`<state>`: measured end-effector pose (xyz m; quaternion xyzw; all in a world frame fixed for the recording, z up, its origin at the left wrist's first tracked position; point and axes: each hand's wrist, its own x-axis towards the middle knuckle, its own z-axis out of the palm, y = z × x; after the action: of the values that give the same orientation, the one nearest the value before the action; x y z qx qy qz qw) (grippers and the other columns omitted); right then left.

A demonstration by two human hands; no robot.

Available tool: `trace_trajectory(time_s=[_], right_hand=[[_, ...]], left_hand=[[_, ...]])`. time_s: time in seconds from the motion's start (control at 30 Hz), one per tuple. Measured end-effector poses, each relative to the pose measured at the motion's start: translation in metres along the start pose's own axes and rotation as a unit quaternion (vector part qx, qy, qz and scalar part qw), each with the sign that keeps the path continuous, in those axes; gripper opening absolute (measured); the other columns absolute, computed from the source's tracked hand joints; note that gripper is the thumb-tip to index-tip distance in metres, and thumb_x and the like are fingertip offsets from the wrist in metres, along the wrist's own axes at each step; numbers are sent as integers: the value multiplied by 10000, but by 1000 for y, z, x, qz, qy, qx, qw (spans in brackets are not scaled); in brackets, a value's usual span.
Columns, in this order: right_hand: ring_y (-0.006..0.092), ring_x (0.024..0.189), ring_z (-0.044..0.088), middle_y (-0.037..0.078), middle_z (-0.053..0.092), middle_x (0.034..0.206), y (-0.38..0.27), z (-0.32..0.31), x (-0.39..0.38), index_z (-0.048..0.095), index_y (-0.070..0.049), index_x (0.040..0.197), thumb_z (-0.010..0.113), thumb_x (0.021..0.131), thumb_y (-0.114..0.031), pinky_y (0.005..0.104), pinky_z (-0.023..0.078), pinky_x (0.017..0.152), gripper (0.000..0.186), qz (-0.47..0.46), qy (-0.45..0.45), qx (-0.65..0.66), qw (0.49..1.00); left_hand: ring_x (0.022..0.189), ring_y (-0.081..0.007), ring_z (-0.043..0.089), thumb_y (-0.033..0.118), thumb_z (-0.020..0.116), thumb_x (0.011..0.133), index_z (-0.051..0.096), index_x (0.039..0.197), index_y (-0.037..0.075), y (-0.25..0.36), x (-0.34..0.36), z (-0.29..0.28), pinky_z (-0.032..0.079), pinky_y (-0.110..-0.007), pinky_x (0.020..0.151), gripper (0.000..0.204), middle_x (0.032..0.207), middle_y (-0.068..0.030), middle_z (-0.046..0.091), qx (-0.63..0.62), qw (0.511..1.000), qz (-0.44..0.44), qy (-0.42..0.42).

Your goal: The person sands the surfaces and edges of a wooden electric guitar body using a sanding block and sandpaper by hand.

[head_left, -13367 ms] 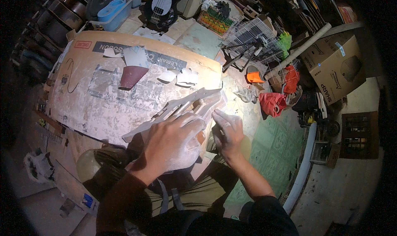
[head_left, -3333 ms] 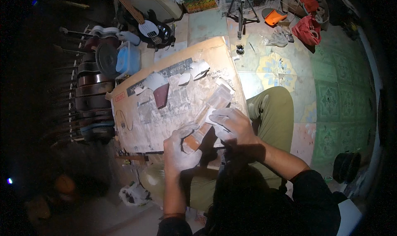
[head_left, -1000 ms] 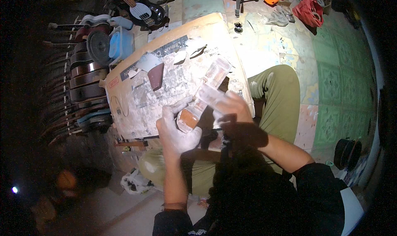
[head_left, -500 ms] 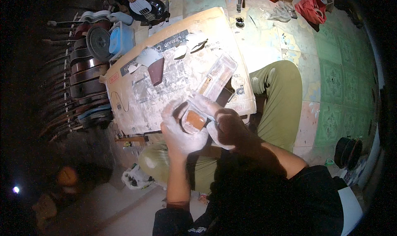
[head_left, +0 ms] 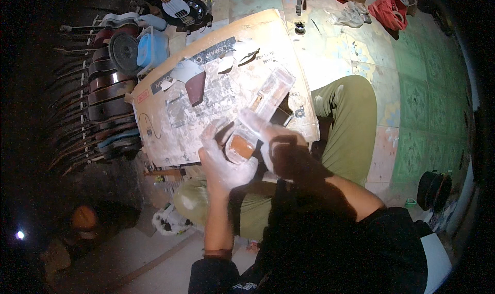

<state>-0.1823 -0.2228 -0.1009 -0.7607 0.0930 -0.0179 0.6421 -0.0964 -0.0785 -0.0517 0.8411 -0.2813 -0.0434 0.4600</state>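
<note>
A long wooden piece, caked in white dust and shaped somewhat like an instrument neck, slants over a cardboard sheet. Its near end has a bare orange-brown face. The fingers and thumb of my left hand wrap round that near end. Just to the right, my right hand is curled against the piece, its forefinger stretched along it; whatever lies under the fingers is hidden. Both hands are white with dust. Beyond them on the cardboard are a dark red sheet and a torn pale scrap.
The dusty cardboard lies before my bent legs. Several guitars and similar bodies stand in a row at the left, beside a blue tub. A black guitar is at the back. A red bag sits far right.
My right hand has shifted slightly, and its fingers have lifted away from the brown face. A greyish edge seen under it earlier no longer shows. My left hand keeps its hold, tilting the piece slightly.
</note>
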Motion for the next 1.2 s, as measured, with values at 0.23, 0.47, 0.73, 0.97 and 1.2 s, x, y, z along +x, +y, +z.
trace_trajectory(time_s=[0.23,0.47,0.73,0.97,1.2], right_hand=[[169,550,544,29,514,622,6,-10,7,639,-8,1160,531,975,-276,342,494,502,343,22,11,22,999],[293,719,685,145,689,907,-5,-17,-1,568,-94,1228,559,854,-84,408,582,638,374,-71,-19,-122,990],[192,660,669,83,684,813,20,-5,-6,560,-95,1344,583,966,-186,340,562,602,389,40,-83,179,979],[279,787,713,155,701,1007,-2,4,12,461,-131,1463,532,953,-148,418,583,679,515,-148,90,-79,982],[246,750,692,165,685,930,-6,-13,1,595,-67,1282,598,918,-255,348,571,674,410,48,-45,51,997]], left_hand=[[1034,-267,666,66,741,584,402,1323,-53,-9,1,-4,537,-363,911,822,1101,-223,644,41,999,34,-7],[1076,-314,610,94,726,538,404,1329,-60,-9,3,-7,499,-425,969,868,1229,-194,514,39,999,10,4],[1087,-279,616,29,660,549,413,1309,-57,-11,13,-10,499,-409,987,804,1183,-194,543,-50,997,-61,5],[1079,-277,621,26,625,553,427,1294,-55,-5,16,-10,479,-389,990,772,1167,-194,585,34,999,-27,-1],[949,-272,660,21,634,579,503,1230,-52,-3,14,-15,510,-375,910,668,1055,-180,672,47,998,-27,-18]])
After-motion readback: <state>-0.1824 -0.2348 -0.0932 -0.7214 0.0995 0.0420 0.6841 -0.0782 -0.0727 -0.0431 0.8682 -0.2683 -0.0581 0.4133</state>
